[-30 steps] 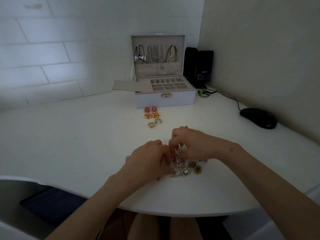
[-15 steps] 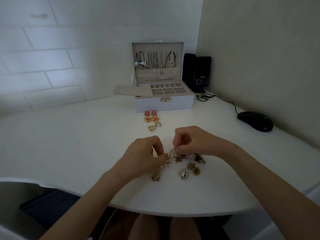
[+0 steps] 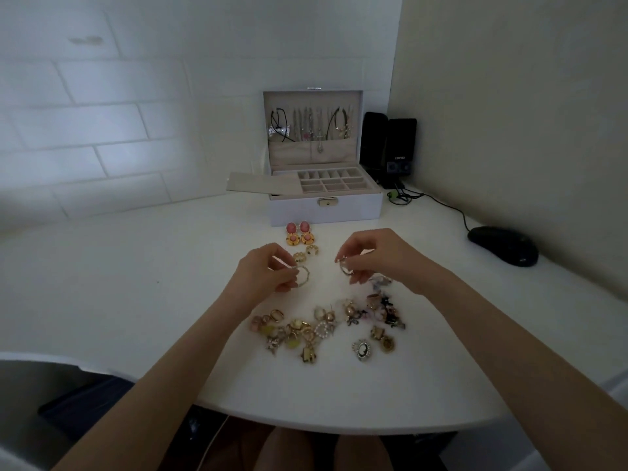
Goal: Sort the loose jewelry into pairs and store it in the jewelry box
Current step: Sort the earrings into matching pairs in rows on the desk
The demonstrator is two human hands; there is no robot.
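Observation:
My left hand pinches a pale beaded hoop earring above the white table. My right hand pinches a matching hoop earring a short way to its right. A pile of loose jewelry lies on the table just in front of both hands. Beyond the hands lie laid-out pairs: pink-and-gold earrings and small gold rings. The white jewelry box stands open at the back, necklaces hanging in its lid, its tray compartments showing.
A beige tray insert juts out left of the box. Black speakers stand right of the box, with a cable running to a black mouse at the right. The table's curved front edge runs near my lap.
Both hands lifted out of the pile and moved apart, each now holding one hoop earring; the pile they covered is now exposed.

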